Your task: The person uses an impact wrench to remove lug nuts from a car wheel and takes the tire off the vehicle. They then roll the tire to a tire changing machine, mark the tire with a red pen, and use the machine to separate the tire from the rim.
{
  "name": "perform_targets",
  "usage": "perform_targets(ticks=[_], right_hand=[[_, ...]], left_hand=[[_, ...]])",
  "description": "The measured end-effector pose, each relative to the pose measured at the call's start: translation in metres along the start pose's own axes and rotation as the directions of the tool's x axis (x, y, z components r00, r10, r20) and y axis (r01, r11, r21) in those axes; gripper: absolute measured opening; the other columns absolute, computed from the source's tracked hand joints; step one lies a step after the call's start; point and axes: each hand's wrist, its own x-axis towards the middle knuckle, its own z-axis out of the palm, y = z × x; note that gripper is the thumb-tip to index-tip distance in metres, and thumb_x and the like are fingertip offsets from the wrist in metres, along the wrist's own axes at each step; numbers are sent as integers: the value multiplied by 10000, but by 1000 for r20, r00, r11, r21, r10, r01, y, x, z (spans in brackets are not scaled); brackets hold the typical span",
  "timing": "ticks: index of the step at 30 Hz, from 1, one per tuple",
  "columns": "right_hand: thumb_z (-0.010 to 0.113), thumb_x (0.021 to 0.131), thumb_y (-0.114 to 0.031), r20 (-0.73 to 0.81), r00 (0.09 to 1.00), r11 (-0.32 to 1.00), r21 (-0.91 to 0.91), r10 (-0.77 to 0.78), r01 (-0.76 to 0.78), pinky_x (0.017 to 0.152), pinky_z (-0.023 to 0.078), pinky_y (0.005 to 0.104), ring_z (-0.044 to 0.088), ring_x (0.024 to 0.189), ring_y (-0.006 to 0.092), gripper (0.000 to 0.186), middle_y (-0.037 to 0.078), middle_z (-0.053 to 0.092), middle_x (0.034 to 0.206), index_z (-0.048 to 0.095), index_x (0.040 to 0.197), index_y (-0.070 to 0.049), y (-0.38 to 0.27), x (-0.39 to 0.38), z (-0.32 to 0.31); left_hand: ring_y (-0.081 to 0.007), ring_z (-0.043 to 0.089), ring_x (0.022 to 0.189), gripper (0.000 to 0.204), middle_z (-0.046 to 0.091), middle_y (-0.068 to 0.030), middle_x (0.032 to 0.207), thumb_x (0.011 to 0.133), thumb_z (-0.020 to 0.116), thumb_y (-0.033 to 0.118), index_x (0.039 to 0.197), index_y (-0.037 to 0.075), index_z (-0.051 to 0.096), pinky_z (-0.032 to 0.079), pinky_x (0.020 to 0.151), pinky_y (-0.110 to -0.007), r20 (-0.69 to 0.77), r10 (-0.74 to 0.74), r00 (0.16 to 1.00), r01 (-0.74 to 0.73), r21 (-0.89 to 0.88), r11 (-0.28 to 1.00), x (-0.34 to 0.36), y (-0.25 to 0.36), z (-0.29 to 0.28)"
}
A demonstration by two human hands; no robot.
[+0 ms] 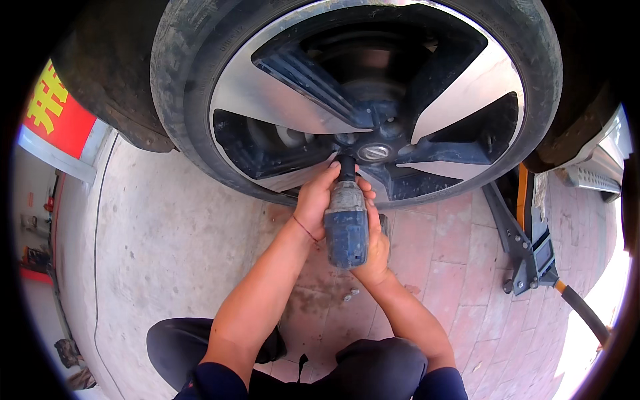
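Bright daylight, right-edge glare, fisheye-bent dark rim

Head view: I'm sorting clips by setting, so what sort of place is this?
Probably an outdoor spot at a car or tyre repair shop: a car wheel over brick paving, a floor jack beside it, and both hands on a blue impact wrench.

The wheel [360, 100] fills the way ahead of both hands; its silver spokes [287, 100] block reach, while the dark gaps between them leave narrow openings toward the hub [375, 152]. The impact wrench [347, 223] takes up the space between the left hand [313, 203] and right hand [377, 250]. On the right, the floor jack [530, 247] and its handle stand in the way. On the left, the paved floor [167, 253] lies open. Near the knees, small bolts [350, 293] lie on the floor.
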Motion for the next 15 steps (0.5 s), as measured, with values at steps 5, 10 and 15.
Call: perform_targets(ticks=[5, 10, 15], right_hand=[[807, 783, -200, 71, 996, 992, -108, -57, 64, 623, 571, 426, 723, 749, 379, 871, 252, 698, 1040, 326, 1444, 99, 4, 5, -12], [808, 782, -168, 102, 985, 977, -148, -142, 156, 652, 577, 397, 722, 785, 370, 842, 219, 705, 1032, 346, 1432, 100, 1, -6, -46], [825, 780, -176, 526, 824, 976, -52, 209, -214, 813, 572, 401, 716, 935, 366, 927, 175, 696, 1148, 272, 1502, 4, -12, -48, -128]], left_hand=[[-326, 685, 956, 394, 680, -170, 986, 1063, 402, 344, 1190, 15, 580, 567, 866, -447, 20, -2, 1000, 2, 5, 1000, 5, -4, -2], [-332, 678, 901, 366, 671, -170, 969, 1038, 360, 287, 1139, 20, 589, 573, 833, -457, -8, 50, 999, -51, -115, 992, 22, -14, -7], [-246, 647, 796, 297, 651, -81, 882, 1017, 530, 354, 1078, 74, 608, 549, 737, -443, 16, 173, 985, -173, -12, 985, 16, -59, -27]])
